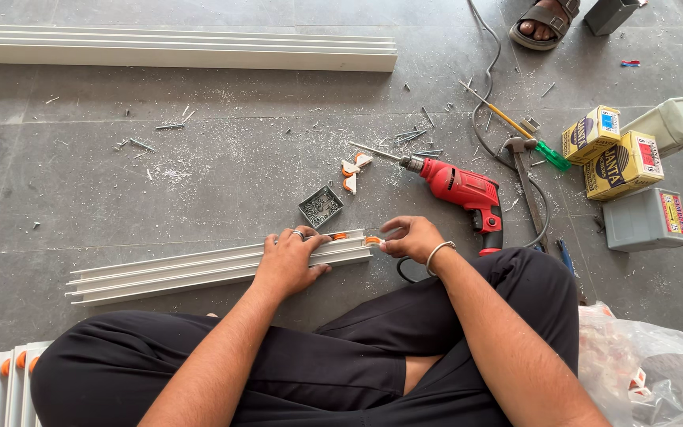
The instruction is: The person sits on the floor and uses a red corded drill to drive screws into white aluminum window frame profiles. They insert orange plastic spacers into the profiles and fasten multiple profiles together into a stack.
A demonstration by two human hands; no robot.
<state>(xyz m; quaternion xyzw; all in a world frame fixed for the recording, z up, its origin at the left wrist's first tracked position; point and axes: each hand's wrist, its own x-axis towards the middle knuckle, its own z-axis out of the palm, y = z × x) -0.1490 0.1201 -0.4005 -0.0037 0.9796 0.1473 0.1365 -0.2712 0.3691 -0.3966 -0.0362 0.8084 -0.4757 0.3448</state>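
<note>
A long white channel rail [175, 273] lies on the grey floor in front of my crossed legs. My left hand [290, 261] presses down on its right portion, fingers over the top edge beside an orange and white clip [339, 236]. My right hand [411, 237] pinches at the rail's right end, where another orange and white clip [372, 239] sits. Two or three loose clips [353, 172] of the same kind lie on the floor beyond.
A red power drill [460, 190] lies right of my hands, its cord looping back. A small grey box of screws [321, 206], a hammer [525, 170], a green-handled screwdriver [543, 149], yellow and grey boxes [622, 162], more white rails [175, 47], a plastic bag [650, 372], another person's sandalled foot [545, 22].
</note>
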